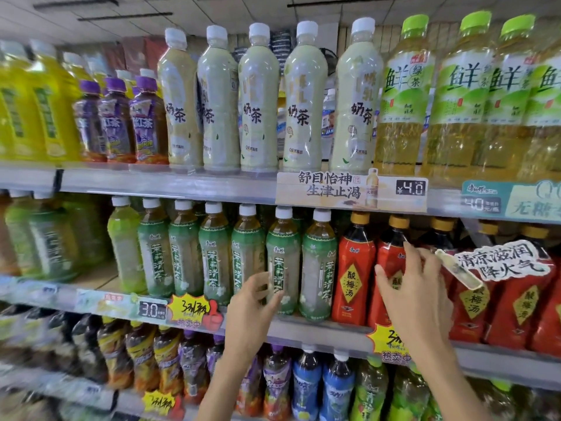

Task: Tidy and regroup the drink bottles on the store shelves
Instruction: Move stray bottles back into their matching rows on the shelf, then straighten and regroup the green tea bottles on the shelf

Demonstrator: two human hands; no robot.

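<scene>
We see middle-shelf jasmine tea bottle (283, 262), amber liquid inside, left hand (253, 302) fingers curled on it, right hand (409, 287) spread against red plum-drink bottle (391, 268), lower bottles blurred.

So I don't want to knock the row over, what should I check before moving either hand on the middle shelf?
1. Left hand has a grip on the jasmine tea bottle: cannot tell, fingers at its label.
2. Right hand holds a plum drink bottle: cannot tell, fingers spread on it.
3. Jasmine row upright: ok.
4. Hanging paper sign clear of right hand: not ok, close beside it.
5. Front shelf edge clear of stray items: ok.
</scene>
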